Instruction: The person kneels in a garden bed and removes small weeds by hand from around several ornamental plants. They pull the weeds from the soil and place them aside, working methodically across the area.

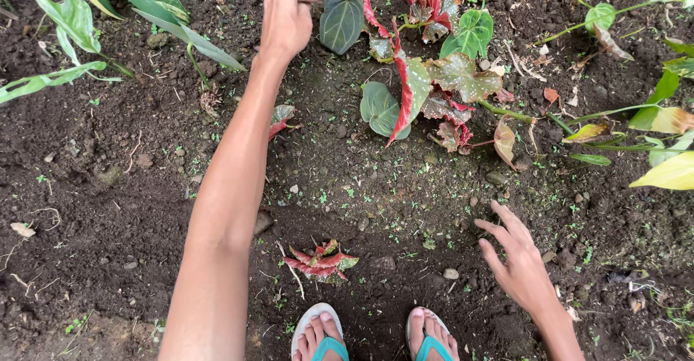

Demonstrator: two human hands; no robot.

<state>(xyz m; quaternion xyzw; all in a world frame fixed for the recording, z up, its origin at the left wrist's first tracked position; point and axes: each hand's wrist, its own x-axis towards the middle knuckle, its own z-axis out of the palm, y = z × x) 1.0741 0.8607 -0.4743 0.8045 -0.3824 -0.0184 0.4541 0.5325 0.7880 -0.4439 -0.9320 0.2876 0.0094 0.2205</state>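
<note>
bare soil (405, 202) btwn hands; spotted plant (434, 86) blocks ahead.

No packages, labels, signs or screens anywhere in frame.

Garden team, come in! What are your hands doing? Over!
Left hand fisted beside dark heart-shaped leaf. Right hand open, low over soil. Small red-leaved cutting lies by the flip-flops. Over.
</note>
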